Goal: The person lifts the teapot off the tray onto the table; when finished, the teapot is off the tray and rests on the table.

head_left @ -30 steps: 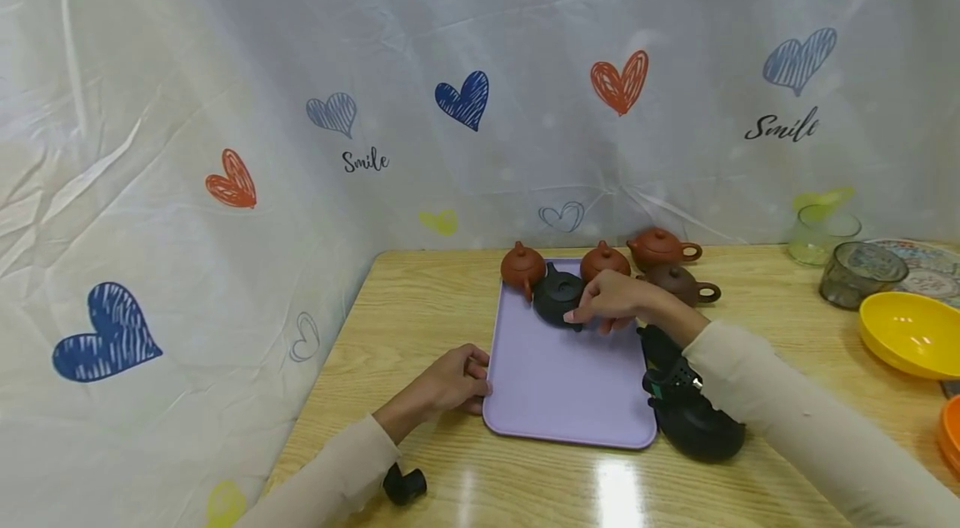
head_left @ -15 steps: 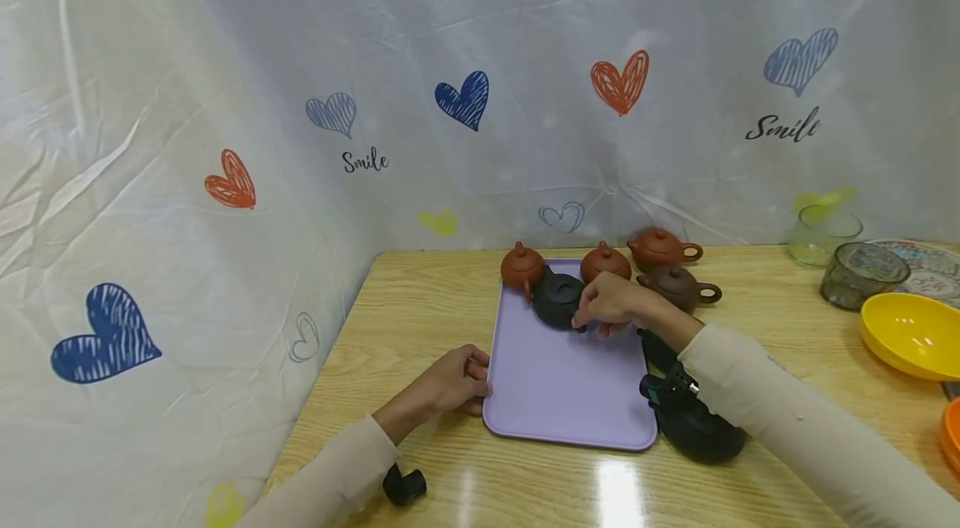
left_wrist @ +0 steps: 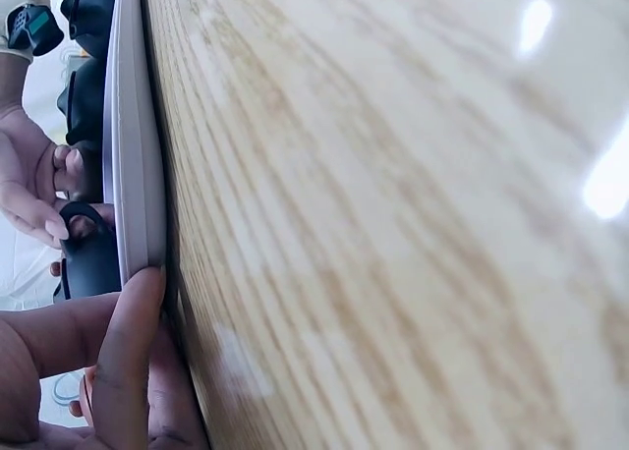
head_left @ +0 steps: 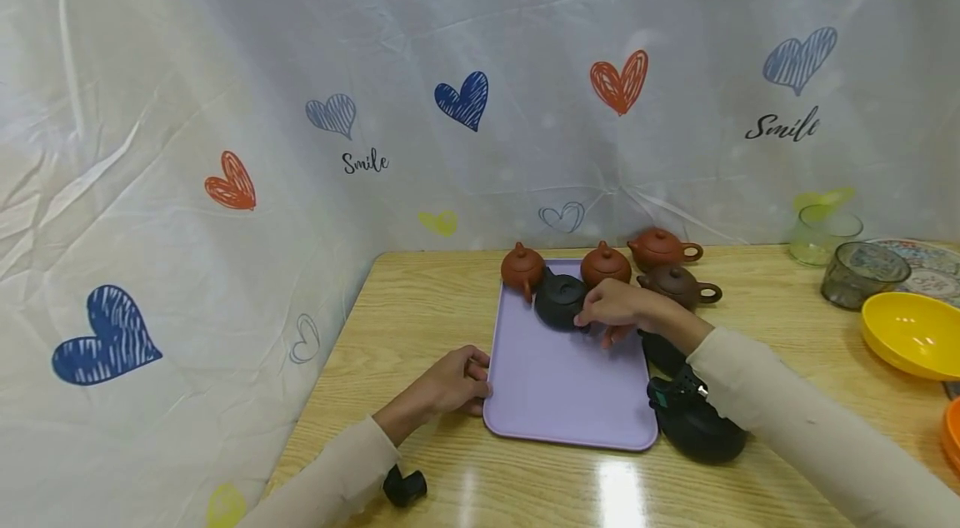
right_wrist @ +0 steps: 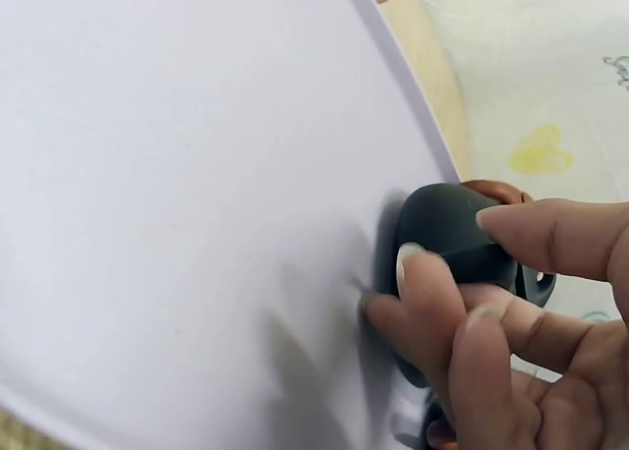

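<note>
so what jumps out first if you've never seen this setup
The right hand grips a black teapot at the far end of a lilac tray, beside two red-brown teapots. The left hand holds the tray's near left edge. Behind the wooden table hangs a white curtain printed with hearts.

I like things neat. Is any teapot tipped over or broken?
Nothing stands out. The black teapot sits upright on the purple tray, gripped by the right hand. The brown teapots stand upright too. The left hand holds the tray's edge.
</note>
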Tool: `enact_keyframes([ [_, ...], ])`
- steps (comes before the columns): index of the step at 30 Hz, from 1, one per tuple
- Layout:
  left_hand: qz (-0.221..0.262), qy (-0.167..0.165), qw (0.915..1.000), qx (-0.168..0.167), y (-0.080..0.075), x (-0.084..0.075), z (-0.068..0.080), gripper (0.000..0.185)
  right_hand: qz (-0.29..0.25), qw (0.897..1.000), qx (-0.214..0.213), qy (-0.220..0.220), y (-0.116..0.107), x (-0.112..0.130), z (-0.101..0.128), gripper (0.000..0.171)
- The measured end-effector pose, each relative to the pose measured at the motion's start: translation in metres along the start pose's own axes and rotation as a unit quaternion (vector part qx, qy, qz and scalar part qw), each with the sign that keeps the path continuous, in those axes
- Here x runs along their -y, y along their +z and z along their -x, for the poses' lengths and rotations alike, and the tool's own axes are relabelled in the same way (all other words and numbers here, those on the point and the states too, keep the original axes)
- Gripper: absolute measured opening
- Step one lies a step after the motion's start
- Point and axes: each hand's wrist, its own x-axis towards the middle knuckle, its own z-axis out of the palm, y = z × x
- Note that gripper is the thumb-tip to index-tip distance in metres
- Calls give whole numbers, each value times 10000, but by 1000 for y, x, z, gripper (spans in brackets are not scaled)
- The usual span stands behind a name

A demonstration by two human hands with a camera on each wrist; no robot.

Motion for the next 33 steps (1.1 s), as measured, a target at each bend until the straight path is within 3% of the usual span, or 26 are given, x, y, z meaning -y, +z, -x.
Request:
enact_keyframes([
  [11, -41, -9, 10000, -57, 0, -3, 2, 40, -818, 9964, 22, -241, -10, -8, 20, 29],
  [23, -49, 5, 10000, -74, 1, -2, 2, 39, -758, 9970, -162, -89, -12, -10, 22, 38],
  [33, -37, -52, 10000, -74, 3, -4, 4, 40, -702, 9951, -455, -535, -19, -17, 27, 32],
])
